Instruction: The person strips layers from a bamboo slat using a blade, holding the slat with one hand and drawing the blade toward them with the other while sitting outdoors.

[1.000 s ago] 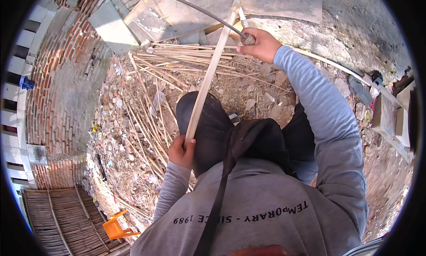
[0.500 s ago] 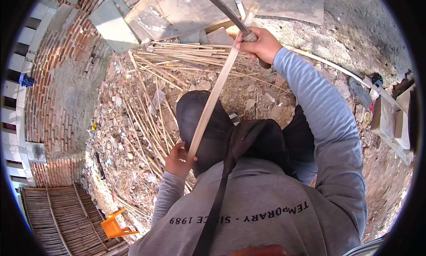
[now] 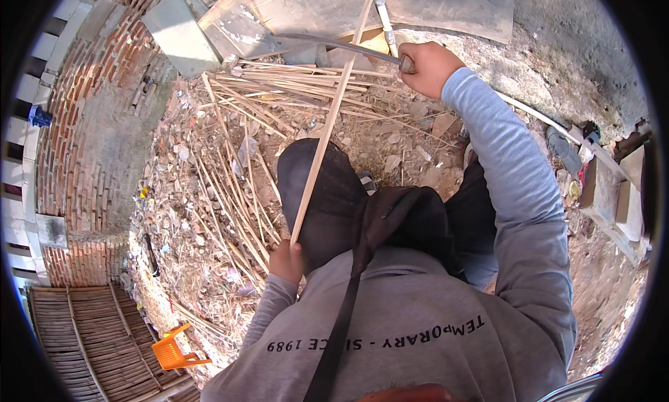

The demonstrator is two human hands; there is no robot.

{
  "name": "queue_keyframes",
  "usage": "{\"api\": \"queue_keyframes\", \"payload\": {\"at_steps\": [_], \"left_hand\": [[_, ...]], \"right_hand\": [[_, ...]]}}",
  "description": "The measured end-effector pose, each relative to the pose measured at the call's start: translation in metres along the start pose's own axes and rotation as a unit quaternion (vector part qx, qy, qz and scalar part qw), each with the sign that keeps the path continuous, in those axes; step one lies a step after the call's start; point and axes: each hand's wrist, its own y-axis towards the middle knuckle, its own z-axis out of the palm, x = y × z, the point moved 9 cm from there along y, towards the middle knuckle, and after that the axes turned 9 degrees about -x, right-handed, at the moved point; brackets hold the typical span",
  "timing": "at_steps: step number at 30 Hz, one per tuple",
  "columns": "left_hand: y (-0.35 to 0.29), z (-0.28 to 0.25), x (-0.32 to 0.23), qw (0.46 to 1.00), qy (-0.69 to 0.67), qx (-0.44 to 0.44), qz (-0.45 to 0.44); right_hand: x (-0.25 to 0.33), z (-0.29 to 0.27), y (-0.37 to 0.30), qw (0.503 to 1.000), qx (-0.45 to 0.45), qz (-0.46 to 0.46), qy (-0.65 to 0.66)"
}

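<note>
My left hand is closed round the lower end of a long pale bamboo strip. The strip slants up across my dark-clad left knee to the top of the picture. In my right hand is the handle of a curved knife, its dark blade pointing left. Blade and strip cross in the upper part of the view; whether they touch I cannot tell. My right fingers wrap the handle and hide most of it.
Many split strips lie in a pile ahead, and more spread over littered ground on the left. A board lies at the far side near a pale pipe. An orange plastic chair and a brick wall are at the left.
My right hand has moved slightly right, off the strip, and the knife has swung from pointing up to pointing left. My left hand has closed on the strip's lower end.
</note>
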Motion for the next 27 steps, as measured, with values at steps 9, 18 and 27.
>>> {"api": "queue_keyframes", "payload": {"at_steps": [9, 18, 27], "left_hand": [[0.018, -0.006, -0.019, 0.998, -0.032, -0.004, 0.051], [0.023, -0.009, -0.02, 0.998, -0.032, -0.002, 0.059], [0.034, -0.004, -0.016, 0.987, -0.135, 0.081, 0.028]], "right_hand": [[0.064, 0.073, -0.026, 0.979, 0.164, -0.12, -0.005], [0.025, 0.074, -0.015, 0.988, 0.153, -0.025, 0.005], [-0.032, 0.076, -0.01, 0.98, 0.177, 0.084, 0.014]]}}
